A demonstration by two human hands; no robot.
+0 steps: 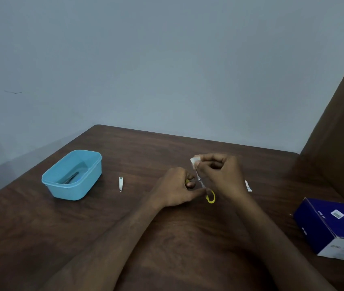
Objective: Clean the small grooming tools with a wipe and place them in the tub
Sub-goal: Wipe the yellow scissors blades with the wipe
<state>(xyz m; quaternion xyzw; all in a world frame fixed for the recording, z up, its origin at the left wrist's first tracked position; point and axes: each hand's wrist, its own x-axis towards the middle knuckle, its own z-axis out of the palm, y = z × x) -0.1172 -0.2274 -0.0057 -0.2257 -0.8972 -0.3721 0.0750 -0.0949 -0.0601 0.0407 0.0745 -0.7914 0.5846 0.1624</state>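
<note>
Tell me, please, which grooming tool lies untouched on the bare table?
The nail clipper: the yellow-handled scissors are in the hands, and another tool already lies inside the blue tub.

Small scissors (205, 189) with yellow handle loops are held above the middle of the table, blades pointing away, a white wipe (194, 161) pinched at their tip. A silver nail clipper (120, 183) lies flat, left of them. The light blue tub (72, 175), open, sits near the table's left edge with a dark metal tool (71, 177) inside.
</note>
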